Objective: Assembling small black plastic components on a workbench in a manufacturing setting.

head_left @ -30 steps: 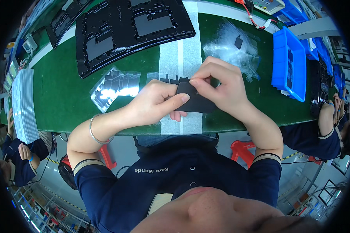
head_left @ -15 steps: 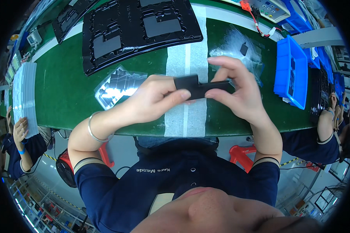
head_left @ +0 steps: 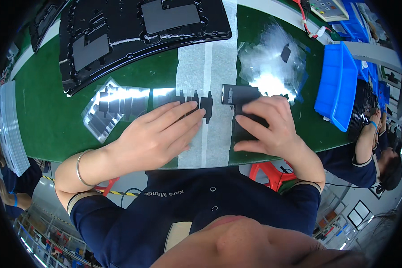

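A black L-shaped flat piece [head_left: 241,94] with a small pale label patch at its left end lies on the work surface, partly under my right hand [head_left: 272,123]. That hand is spread, its fingertips at the piece's lower part. My left hand [head_left: 161,131] stretches its fingers flat over a clear film strip of black die-cut stickers [head_left: 129,103]. Its fingertips rest beside the end black sticker [head_left: 206,107], on the pale strip of the mat. The left thumb is hidden.
A large black moulded tray [head_left: 129,42] with grey L-shaped pieces stands at the far left. Clear film sheets [head_left: 265,62] lie at the far right, near a blue bin [head_left: 336,85]. Stacked pale sheets [head_left: 9,127] are at the left edge. Co-workers sit on both sides.
The black L-shaped piece, held up between both hands before, now lies on the surface to the right. My left hand has let go and come down on the sticker strip, which has shifted rightward.
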A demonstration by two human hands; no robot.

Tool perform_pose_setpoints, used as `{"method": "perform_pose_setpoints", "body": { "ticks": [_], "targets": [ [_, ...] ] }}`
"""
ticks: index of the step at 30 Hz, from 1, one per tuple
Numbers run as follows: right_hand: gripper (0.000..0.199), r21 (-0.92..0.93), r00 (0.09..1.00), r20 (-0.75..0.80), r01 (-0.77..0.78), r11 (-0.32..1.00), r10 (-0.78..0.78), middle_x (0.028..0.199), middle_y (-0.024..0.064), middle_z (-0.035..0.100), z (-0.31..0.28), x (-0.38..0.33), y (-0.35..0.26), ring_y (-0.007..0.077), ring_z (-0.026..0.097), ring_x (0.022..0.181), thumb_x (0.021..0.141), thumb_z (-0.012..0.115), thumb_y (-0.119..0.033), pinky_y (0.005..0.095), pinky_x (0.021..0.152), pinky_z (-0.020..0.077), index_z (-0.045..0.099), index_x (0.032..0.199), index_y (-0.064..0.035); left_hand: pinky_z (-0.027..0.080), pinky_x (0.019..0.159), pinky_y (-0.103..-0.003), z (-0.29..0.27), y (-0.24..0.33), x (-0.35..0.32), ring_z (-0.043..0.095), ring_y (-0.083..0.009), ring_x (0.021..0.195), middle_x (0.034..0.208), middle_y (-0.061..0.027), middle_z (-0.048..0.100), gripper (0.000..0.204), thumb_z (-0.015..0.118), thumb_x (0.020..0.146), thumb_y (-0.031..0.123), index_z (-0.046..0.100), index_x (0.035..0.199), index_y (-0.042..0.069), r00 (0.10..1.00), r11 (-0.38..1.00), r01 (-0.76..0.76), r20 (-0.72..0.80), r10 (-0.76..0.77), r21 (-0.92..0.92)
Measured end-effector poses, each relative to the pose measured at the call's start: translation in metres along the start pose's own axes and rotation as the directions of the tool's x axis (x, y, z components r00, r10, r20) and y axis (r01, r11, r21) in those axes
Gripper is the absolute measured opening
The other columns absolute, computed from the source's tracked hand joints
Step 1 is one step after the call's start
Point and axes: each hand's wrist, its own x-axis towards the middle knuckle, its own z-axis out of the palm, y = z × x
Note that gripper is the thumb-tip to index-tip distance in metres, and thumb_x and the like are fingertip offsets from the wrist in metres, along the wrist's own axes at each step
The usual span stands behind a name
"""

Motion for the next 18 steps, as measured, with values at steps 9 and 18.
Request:
{"method": "perform_pose_setpoints", "body": {
  "ticks": [9,18],
  "targets": [
    [0.073,0.135,0.925,0.282,-0.303,0.943,0.256,0.126,0.0102,0.044,-0.007,0.010,0.012,0.0327,0.039,0.113,0.051,0.081,-0.025,0.0435,0.093,0.0320,0.056,0.118,-0.0114,0.046,0.088,-0.040,0.003,-0.007,-0.002,0.051,-0.0305,0.113,0.123,-0.0159,0.054,0.044,0.063,0.064,0.019,0.060,0.102,-0.003,0.997,1.000,0.029,0.073,-0.028,-0.011],
    [0.071,0.213,0.952,0.231,-0.253,0.944,0.202,0.117,0.0125,0.045,0.003,0.016,0.008,0.0320,0.041,0.103,0.044,0.079,-0.023,0.0424,0.086,0.0336,0.061,0.112,-0.0122,0.049,0.083,-0.035,0.005,-0.011,0.003,0.053,-0.0276,0.109,0.119,-0.0156,0.056,0.031,0.059,0.072,0.011,0.061,0.100,-0.001,0.998,0.998,0.050,0.047,-0.048,-0.040]
  ]
}}
